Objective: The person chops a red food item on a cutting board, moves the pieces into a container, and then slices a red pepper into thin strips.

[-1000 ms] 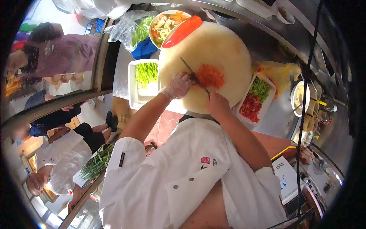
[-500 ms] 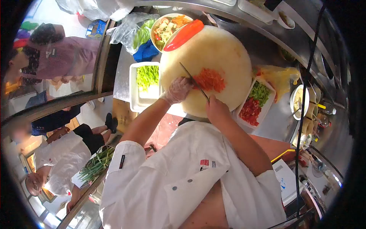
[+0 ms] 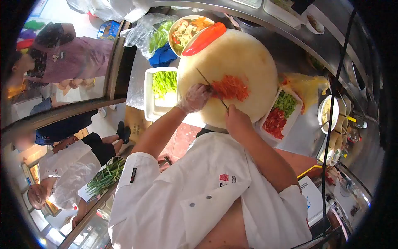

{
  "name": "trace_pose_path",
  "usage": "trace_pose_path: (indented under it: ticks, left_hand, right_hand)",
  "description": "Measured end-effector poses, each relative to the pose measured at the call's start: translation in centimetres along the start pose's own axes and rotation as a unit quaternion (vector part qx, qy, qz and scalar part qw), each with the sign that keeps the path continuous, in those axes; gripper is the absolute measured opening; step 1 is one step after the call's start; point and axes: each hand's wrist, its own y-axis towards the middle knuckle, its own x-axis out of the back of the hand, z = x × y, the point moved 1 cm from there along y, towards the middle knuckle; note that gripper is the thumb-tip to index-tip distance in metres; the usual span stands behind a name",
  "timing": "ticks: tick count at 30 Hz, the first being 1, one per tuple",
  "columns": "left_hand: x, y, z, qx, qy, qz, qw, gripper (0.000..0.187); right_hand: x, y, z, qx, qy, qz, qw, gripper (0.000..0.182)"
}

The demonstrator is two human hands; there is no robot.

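A round, pale chopping board [image 3: 244, 47] lies in front of me. My right hand [image 3: 239, 123] is closed round the handle of a kitchen knife [image 3: 202, 76], whose blade stands nearly edge-on to the camera. My left hand [image 3: 195, 98], in a clear plastic glove, has its fingers curled down on the board, left of the blade. What lies under those fingertips is mostly hidden. Right of the blade spreads a heap of thin orange-red shreds [image 3: 233, 87]. A long, glossy red pepper [image 3: 205, 39] rests at the board's far left edge.
A white tray of cut greens [image 3: 161, 84] stands left of the board. At right is a tray with chopped green and red pieces [image 3: 285, 108]. Behind sits a bowl of mixed vegetables [image 3: 188, 30]. Other people stand beyond the frame at left; a black cable [image 3: 333, 103] hangs at right.
The view has shifted slightly, so the board and trays appear a little further right. Both hands stay in nearly the same place on the board, and the shred heap looks slightly looser.
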Motion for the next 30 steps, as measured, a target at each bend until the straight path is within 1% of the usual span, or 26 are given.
trace_pose_path:
  ticks: [1,3,4,7,9,12,13,16,18,19,21,22,24,25,28,30]
  left_hand:
    - [-0.2,-0.2,0.1,0.005,0.013,0.012,1.000,0.023]
    - [0.1,-0.6,-0.1,0.015,0.040,0.039,0.998,0.020]
    - [0.3,-0.4,0.0,0.019,0.031,0.033,0.999,0.019]
    - [0.5,-0.2,-0.1,0.028,0.015,0.022,0.999,0.019]
    - [0.5,-0.6,-0.2,0.040,0.026,0.019,0.999,0.019]
    - [1.0,-0.6,0.0,0.019,-0.007,0.000,1.000,0.024]
    - [1.1,-0.5,0.3,0.026,-0.006,0.001,1.000,0.024]
    - [0.3,-0.9,0.4,0.043,-0.025,0.005,0.999,0.024]
    - [0.0,-1.7,0.3,0.061,-0.040,0.003,0.997,0.023]
    - [-0.2,-2.1,0.1,0.053,-0.032,0.010,0.998,0.023]
    - [-0.3,-1.8,0.7,0.034,-0.005,0.014,0.999,0.021]
    - [-0.2,-1.9,0.9,0.028,0.003,-0.004,1.000,0.019]
    - [0.0,-2.0,0.5,0.017,0.010,-0.039,0.999,0.016]
    - [-0.1,-2.2,0.4,0.029,0.017,-0.034,0.999,0.017]
    - [-0.6,-3.0,0.1,0.061,0.025,-0.013,0.998,0.020]
    - [-0.7,-3.1,0.6,0.074,0.014,0.002,0.997,0.022]
  right_hand:
    - [-0.1,-0.2,-0.1,-0.008,-0.001,0.007,1.000,0.025]
    - [-1.5,1.0,-0.8,0.021,-0.036,0.019,0.999,0.029]
    - [-1.8,1.8,-1.0,0.041,-0.055,0.021,0.997,0.032]
    - [-0.4,0.6,0.2,0.019,-0.021,0.002,1.000,0.026]
    - [-1.0,0.8,-0.4,0.011,-0.020,0.001,1.000,0.027]
    - [-1.7,1.1,0.0,0.005,-0.012,0.004,1.000,0.026]
    - [-1.4,1.7,0.3,0.004,-0.012,0.001,1.000,0.026]
    - [0.3,0.1,1.4,0.013,-0.023,0.005,1.000,0.025]
    - [-1.7,1.3,0.1,0.030,-0.032,-0.022,0.999,0.024]
    - [-2.8,1.4,-0.5,0.037,-0.034,-0.035,0.998,0.024]
    - [-2.5,1.8,0.0,0.054,-0.035,-0.037,0.997,0.024]
    - [-2.2,1.8,0.3,0.062,-0.036,-0.038,0.997,0.024]
    - [-0.5,0.4,1.4,0.046,-0.043,-0.010,0.998,0.024]
    - [0.0,0.0,1.6,0.038,-0.047,0.003,0.998,0.024]
    - [-3.2,1.9,-0.8,0.091,-0.038,-0.069,0.993,0.024]
    - [-1.3,1.5,1.2,0.073,-0.045,-0.022,0.996,0.025]
